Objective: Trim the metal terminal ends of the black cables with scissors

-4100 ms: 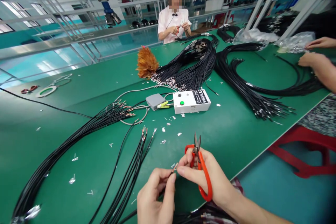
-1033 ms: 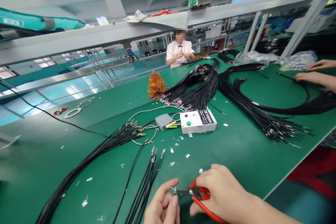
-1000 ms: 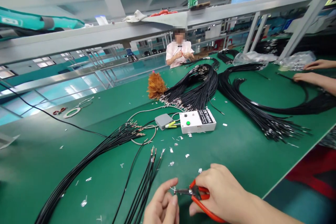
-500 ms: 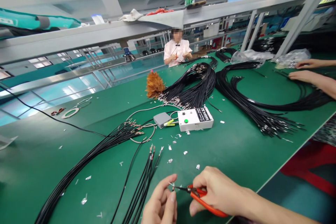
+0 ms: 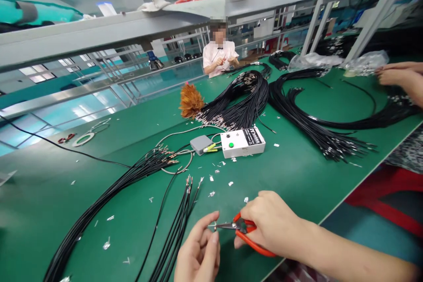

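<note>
My left hand (image 5: 200, 246) pinches the end of a cable (image 5: 215, 226), of which only a short stripped tip with pale strands shows; the rest is hidden by the fingers. My right hand (image 5: 269, 222) is wrapped round the red handles of a pair of scissors (image 5: 243, 228). Their narrow metal blades touch the strands at the left fingertips. Left of my hands lies a small bunch of black cables (image 5: 176, 229) with stripped ends. Scraps of foil (image 5: 212, 194) are scattered on the green table (image 5: 291, 176) beyond.
A white box with a green button (image 5: 243, 143) stands mid-table beside a grey box (image 5: 200, 144). Larger black cable bundles (image 5: 99, 207) lie left and right. A brown feather duster (image 5: 191, 101) is behind. Another person's hands (image 5: 399, 77) work at right; a person (image 5: 220, 55) sits opposite.
The scissors' blades have swung to point more level at the strands, and their handles look more closed. The view has tilted slightly. The co-worker's hands at right have shifted outward.
</note>
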The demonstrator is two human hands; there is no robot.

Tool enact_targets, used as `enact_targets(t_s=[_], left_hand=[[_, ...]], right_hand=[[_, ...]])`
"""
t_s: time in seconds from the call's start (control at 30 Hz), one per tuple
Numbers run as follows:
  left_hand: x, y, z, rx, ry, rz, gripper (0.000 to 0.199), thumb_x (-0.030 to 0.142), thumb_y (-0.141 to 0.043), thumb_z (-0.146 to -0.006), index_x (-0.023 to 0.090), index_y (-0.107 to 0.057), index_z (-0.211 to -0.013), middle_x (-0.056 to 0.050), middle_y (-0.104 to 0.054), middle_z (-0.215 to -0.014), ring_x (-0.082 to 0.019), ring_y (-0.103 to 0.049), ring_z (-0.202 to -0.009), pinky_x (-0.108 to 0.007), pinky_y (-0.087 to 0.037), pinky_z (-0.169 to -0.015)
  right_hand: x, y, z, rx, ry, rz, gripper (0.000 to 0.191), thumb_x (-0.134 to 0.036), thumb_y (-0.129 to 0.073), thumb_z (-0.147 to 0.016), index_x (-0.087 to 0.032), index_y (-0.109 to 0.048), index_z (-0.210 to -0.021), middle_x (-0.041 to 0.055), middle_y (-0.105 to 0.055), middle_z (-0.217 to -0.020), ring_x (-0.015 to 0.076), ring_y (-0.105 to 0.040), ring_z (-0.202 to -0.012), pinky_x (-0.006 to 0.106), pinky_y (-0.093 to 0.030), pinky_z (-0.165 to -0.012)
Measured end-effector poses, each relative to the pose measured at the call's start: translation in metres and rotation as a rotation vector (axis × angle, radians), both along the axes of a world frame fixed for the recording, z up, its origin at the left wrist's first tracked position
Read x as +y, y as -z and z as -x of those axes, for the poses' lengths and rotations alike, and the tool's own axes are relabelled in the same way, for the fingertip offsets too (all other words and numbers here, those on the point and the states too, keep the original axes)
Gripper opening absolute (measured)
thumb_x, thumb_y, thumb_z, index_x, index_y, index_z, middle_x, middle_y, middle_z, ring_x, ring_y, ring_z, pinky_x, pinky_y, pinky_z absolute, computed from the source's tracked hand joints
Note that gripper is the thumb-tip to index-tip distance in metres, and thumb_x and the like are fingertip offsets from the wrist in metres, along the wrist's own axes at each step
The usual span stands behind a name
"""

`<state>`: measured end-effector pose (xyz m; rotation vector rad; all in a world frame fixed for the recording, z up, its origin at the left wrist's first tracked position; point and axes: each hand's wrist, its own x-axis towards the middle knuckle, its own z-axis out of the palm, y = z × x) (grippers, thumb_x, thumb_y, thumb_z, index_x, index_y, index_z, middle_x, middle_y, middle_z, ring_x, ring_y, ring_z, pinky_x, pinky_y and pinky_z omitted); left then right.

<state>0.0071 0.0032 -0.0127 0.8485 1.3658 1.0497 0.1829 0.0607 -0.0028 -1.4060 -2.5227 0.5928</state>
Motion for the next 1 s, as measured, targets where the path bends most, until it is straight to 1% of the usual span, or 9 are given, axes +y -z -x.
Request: enact_targets(t_s=[0.27, 0.47, 0.57, 0.63, 0.7, 0.77, 0.83, 0.93, 1.0], left_hand=[[-0.001, 0.000, -0.001, 0.025, 0.021, 0.018, 0.066, 0.060, -0.071, -0.066, 0.016, -0.062, -0.115, 0.007, -0.041, -0.053, -0.006, -0.031, -0.043, -0.016, -0.016, -0.039], [0.011, 0.005, 0.006, 0.102, 0.032, -0.082, 0.057, 0.056, -0.062, -0.077, 0.015, -0.057, -0.117, 0.008, -0.043, -0.050, -0.005, -0.030, -0.035, -0.017, -0.019, -0.035], [0.044, -0.005, 0.048, 0.411, -0.060, -0.283, 0.051, 0.049, -0.050, -0.085, 0.017, -0.046, -0.125, 0.006, -0.053, -0.054, -0.013, -0.050, -0.041, -0.023, -0.042, -0.042], [0.063, -0.013, 0.078, 0.707, -0.156, -0.353, 0.060, 0.048, -0.049, -0.084, 0.013, -0.039, -0.131, -0.005, -0.064, -0.080, -0.023, -0.066, -0.068, -0.038, -0.054, -0.065], [0.068, -0.016, 0.092, 0.870, -0.266, -0.383, 0.074, 0.047, -0.058, -0.077, 0.009, -0.033, -0.135, -0.019, -0.056, -0.112, -0.038, -0.057, -0.102, -0.058, -0.044, -0.087], [0.056, -0.011, 0.086, 0.980, -0.239, -0.447, 0.064, 0.043, -0.057, -0.078, 0.010, -0.042, -0.130, -0.023, -0.045, -0.128, -0.043, -0.037, -0.124, -0.062, -0.029, -0.100], [0.037, 0.000, 0.068, 0.980, -0.014, -0.491, 0.033, 0.041, -0.053, -0.081, 0.019, -0.062, -0.103, -0.013, -0.062, -0.105, -0.033, -0.056, -0.105, -0.047, -0.046, -0.091], [0.017, 0.015, 0.055, 1.074, 0.505, -0.492, 0.026, 0.031, -0.042, -0.089, 0.024, -0.066, -0.091, -0.008, -0.066, -0.091, -0.025, -0.064, -0.086, -0.035, -0.054, -0.076], [0.012, 0.021, 0.060, 1.259, 0.335, -0.475, 0.029, 0.029, -0.038, -0.090, 0.018, -0.064, -0.089, -0.014, -0.065, -0.085, -0.030, -0.064, -0.079, -0.047, -0.054, -0.072]], right_hand=[[0.000, -0.003, -0.001, 0.061, -0.038, -0.027, 0.051, -0.062, -0.064, -0.073, -0.017, -0.057, -0.049, 0.0018, -0.064, -0.051, 0.0129, -0.053, -0.046, 0.028, -0.024, -0.051], [0.017, 0.015, -0.004, 0.910, 0.189, 0.934, 0.060, -0.076, -0.050, -0.072, -0.019, -0.050, -0.056, -0.0071, -0.042, -0.042, 0.0078, -0.037, -0.036, 0.021, -0.026, -0.039], [0.027, 0.023, -0.013, 1.201, 0.451, 1.312, 0.058, -0.073, -0.042, -0.081, -0.017, -0.050, -0.065, -0.0048, -0.047, -0.051, 0.0068, -0.043, -0.041, 0.016, -0.024, -0.038], [0.025, 0.026, -0.018, 1.275, 0.481, 1.419, 0.058, -0.071, -0.039, -0.084, -0.016, -0.053, -0.070, 0.0007, -0.057, -0.062, 0.0078, -0.053, -0.049, 0.014, -0.025, -0.039], [0.014, 0.031, -0.015, 1.326, 0.412, 1.367, 0.057, -0.068, -0.038, -0.086, -0.015, -0.055, -0.075, 0.0072, -0.066, -0.080, 0.0108, -0.062, -0.064, 0.014, -0.034, -0.044], [0.000, 0.038, -0.005, 1.329, 0.329, 1.301, 0.054, -0.066, -0.041, -0.086, -0.015, -0.057, -0.080, 0.0118, -0.068, -0.098, 0.0167, -0.067, -0.084, 0.019, -0.045, -0.056], [-0.009, 0.045, 0.010, 1.373, 0.288, 1.296, 0.052, -0.066, -0.046, -0.084, -0.016, -0.058, -0.088, 0.0130, -0.067, -0.106, 0.0228, -0.063, -0.103, 0.032, -0.051, -0.077], [-0.002, 0.052, 0.023, 1.407, 0.321, 1.045, 0.054, -0.069, -0.055, -0.076, -0.017, -0.060, -0.089, 0.0147, -0.065, -0.112, 0.0276, -0.058, -0.113, 0.046, -0.046, -0.092], [0.012, 0.053, 0.021, 1.463, 0.476, 0.712, 0.052, -0.071, -0.054, -0.076, -0.020, -0.059, -0.086, 0.0124, -0.061, -0.119, 0.0278, -0.053, -0.119, 0.048, -0.041, -0.099]])
